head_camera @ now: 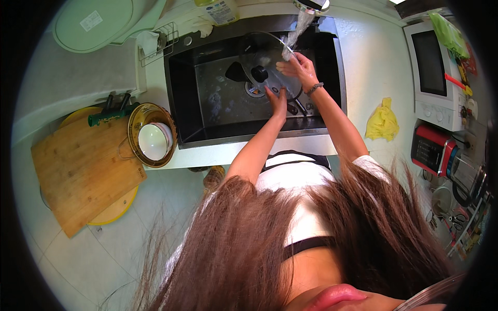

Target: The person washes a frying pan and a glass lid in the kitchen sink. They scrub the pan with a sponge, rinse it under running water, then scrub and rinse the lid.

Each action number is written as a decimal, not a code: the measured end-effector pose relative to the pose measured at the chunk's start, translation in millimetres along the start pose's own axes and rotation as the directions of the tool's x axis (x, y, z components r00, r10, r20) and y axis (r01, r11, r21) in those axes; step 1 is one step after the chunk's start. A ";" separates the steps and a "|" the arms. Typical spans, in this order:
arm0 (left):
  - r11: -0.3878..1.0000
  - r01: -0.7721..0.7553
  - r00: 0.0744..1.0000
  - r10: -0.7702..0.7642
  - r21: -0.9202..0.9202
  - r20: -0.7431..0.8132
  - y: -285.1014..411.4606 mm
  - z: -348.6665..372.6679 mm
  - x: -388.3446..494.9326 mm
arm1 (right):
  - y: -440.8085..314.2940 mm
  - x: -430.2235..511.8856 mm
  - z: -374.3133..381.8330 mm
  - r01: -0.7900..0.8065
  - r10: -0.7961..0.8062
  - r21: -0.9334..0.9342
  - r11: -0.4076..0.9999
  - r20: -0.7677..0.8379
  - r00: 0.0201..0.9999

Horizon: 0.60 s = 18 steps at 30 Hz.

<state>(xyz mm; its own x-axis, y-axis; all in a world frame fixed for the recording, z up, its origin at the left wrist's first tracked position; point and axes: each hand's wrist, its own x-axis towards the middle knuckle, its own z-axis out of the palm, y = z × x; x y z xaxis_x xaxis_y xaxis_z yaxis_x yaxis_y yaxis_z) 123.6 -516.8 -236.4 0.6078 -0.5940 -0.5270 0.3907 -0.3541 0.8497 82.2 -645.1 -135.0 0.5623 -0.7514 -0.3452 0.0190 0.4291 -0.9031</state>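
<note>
A clear glass pot lid with a black knob is held tilted inside the dark sink. My left hand grips its lower edge, thumb and fingers apart. On the right side of the rim is my right hand, its fingers lying against the glass. Water pours from the faucet onto the lid by my right fingers. Below the lid, a dark utensil head and a handle lie in the sink, near the drain strainer. Whether they join is hidden.
Left of the sink, a brown basket holds a white bowl, beside a wooden cutting board. A yellow cloth lies on the right counter, before a microwave and a red blender. A soap bottle stands behind the sink.
</note>
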 end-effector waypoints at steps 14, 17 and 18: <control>0.971 -0.055 0.853 0.166 0.231 -0.496 30.0 -61.3 42.7 | -30.8 17.3 -20.3 -0.111 0.155 -0.211 0.971 0.204 0.967; 0.668 -0.526 0.723 0.677 0.527 -0.138 92.0 -75.5 37.2 | -51.5 32.1 -12.5 -0.101 0.286 -0.408 0.907 0.424 0.859; 0.471 -0.682 0.609 0.789 0.560 0.077 114.4 -72.8 34.5 | -47.2 41.3 -14.2 -0.054 0.300 -0.448 0.892 0.501 0.812</control>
<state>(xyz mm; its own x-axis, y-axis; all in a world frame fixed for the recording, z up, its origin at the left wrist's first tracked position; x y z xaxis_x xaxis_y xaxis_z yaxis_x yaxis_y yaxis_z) 239.6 -525.2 -158.6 0.6253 -0.6969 0.3512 -0.6173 -0.1664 0.7689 92.8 -703.5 -110.2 0.8761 -0.2301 -0.4236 -0.3837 0.1990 -0.9017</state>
